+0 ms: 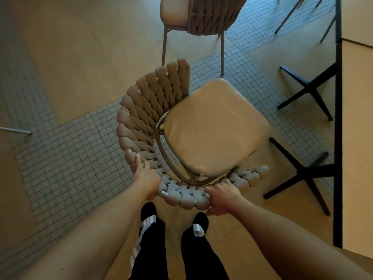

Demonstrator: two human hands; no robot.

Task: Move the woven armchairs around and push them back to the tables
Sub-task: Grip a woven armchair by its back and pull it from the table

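**Both hands on the back rim of the near armchair**

Your left hand point(146, 175) lies on the woven back rim of the near armchair point(177, 138), thumb pointing up along the weave and fingers wrapped over the rim's outer side, though how tightly they curl is hard to tell from this angle. Your right hand point(221, 199) grips the same rim further right, fingers curled over the top and thumb underneath. The armchair stands in front of your feet, its tan seat cushion point(214, 128) turned up and to the right, toward the counter point(357, 138) that runs down the right edge of the view. The cushion sits inside the curved woven back, which wraps around its left and near sides. Two black cross-shaped bases point(306, 91) stand beneath the counter's dark edge, just beside the chair. A second armchair point(201, 15) stands further off at the top, its woven back toward you. The floor mixes small grey tiles point(70, 158) with tan panels.
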